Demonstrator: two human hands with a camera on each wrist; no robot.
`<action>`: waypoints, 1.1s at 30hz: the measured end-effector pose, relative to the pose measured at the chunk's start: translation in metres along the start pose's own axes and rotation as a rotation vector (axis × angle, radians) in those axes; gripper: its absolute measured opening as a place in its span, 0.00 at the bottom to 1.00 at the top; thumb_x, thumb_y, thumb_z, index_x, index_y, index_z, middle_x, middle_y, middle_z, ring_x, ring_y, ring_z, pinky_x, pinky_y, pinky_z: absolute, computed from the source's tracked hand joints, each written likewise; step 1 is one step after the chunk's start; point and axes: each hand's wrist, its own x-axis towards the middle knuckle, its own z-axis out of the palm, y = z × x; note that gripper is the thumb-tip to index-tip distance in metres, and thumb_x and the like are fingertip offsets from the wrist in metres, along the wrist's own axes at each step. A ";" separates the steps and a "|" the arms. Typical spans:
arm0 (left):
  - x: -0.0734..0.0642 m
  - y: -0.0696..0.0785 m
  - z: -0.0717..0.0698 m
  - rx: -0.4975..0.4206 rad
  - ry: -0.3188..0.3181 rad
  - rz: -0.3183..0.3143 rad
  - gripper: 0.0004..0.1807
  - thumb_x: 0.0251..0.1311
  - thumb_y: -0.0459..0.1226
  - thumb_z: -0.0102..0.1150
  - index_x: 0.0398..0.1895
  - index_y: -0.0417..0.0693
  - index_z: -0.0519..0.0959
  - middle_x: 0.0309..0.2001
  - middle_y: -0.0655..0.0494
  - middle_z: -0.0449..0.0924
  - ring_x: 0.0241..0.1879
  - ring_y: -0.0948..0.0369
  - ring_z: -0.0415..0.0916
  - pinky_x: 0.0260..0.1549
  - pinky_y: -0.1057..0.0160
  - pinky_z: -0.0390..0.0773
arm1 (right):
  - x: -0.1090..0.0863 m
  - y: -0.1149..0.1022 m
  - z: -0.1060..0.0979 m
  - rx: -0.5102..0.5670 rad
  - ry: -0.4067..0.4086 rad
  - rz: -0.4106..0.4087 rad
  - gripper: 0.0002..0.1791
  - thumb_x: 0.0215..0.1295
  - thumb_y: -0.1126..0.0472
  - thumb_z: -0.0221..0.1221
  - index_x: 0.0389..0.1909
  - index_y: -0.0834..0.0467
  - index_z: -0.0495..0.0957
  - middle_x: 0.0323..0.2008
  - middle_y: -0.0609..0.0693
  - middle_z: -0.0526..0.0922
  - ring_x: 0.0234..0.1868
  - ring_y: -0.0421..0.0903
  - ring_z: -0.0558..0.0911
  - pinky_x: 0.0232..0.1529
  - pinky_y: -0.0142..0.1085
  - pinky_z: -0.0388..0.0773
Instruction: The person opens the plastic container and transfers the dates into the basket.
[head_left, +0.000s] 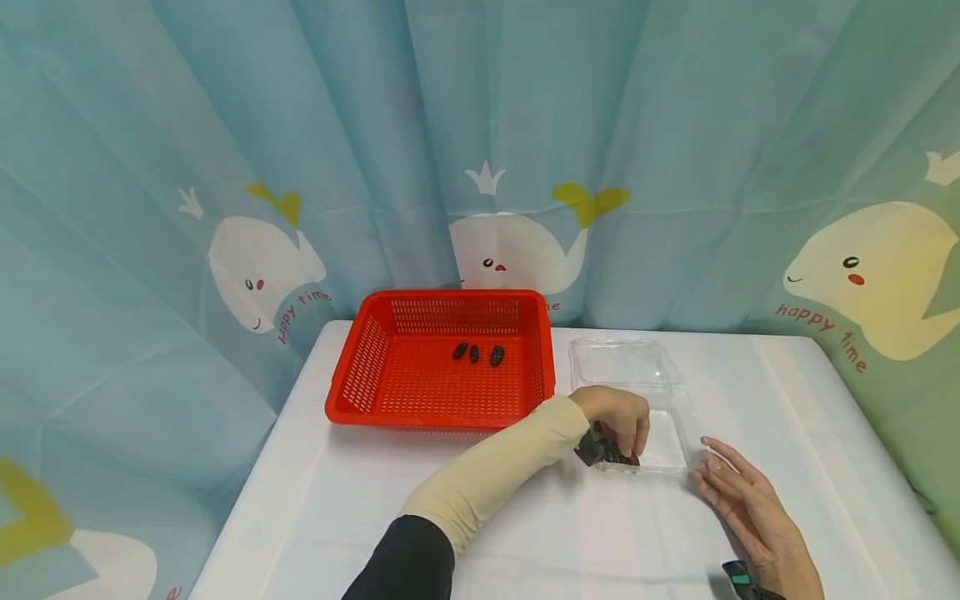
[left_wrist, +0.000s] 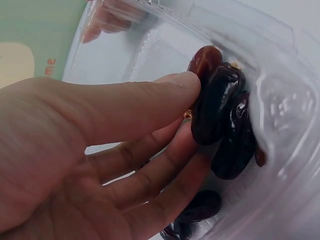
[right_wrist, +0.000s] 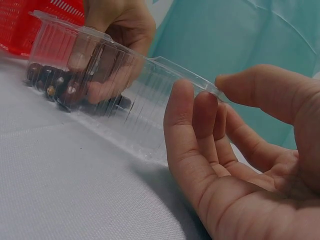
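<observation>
A clear plastic box [head_left: 666, 437] stands on the table with its hinged lid [head_left: 618, 364] folded back. My left hand [head_left: 618, 417] reaches inside, and its thumb and fingers pinch a dark, glossy date [left_wrist: 215, 107] by the near left wall. Other dates [left_wrist: 234, 142] lie close against it, lined up along that wall in the left wrist view. At the box's right side, my right hand [head_left: 753, 508] pinches the rim [right_wrist: 207, 86] between thumb and fingertips. Part of the dates is hidden behind the left hand in the head view.
A red plastic basket [head_left: 442, 421] stands left of the box, with three dates [head_left: 475, 354] on its floor. White cloth covers the table [head_left: 525, 533]. Behind it hangs a blue curtain [head_left: 480, 100] printed with whales.
</observation>
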 end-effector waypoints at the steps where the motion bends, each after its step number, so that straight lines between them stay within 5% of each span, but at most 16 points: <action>1: 0.000 0.000 0.000 0.009 -0.005 0.005 0.09 0.60 0.25 0.69 0.41 0.44 0.89 0.30 0.60 0.85 0.25 0.65 0.74 0.29 0.68 0.79 | 0.000 0.000 0.000 -0.003 0.005 -0.001 0.23 0.81 0.72 0.44 0.58 0.46 0.82 0.47 0.44 0.84 0.47 0.39 0.87 0.53 0.32 0.85; 13: -0.005 0.009 0.004 0.088 0.010 -0.010 0.07 0.59 0.26 0.71 0.37 0.45 0.90 0.32 0.62 0.87 0.26 0.68 0.75 0.29 0.74 0.79 | -0.002 -0.001 0.003 0.000 0.020 0.018 0.22 0.82 0.71 0.45 0.58 0.45 0.82 0.47 0.44 0.84 0.47 0.39 0.87 0.53 0.32 0.85; 24: 0.002 0.007 0.008 0.214 0.070 0.082 0.08 0.55 0.27 0.74 0.29 0.50 0.87 0.33 0.64 0.84 0.33 0.71 0.73 0.32 0.76 0.73 | 0.000 0.001 0.000 -0.038 0.031 0.014 0.22 0.81 0.70 0.46 0.58 0.44 0.81 0.47 0.43 0.83 0.47 0.38 0.86 0.53 0.31 0.85; 33: 0.004 0.008 0.005 0.246 0.122 0.134 0.10 0.61 0.27 0.68 0.29 0.51 0.83 0.33 0.63 0.82 0.27 0.70 0.72 0.25 0.74 0.73 | 0.000 0.001 -0.001 -0.019 0.016 0.007 0.23 0.81 0.70 0.45 0.58 0.45 0.82 0.46 0.43 0.83 0.47 0.39 0.86 0.53 0.31 0.85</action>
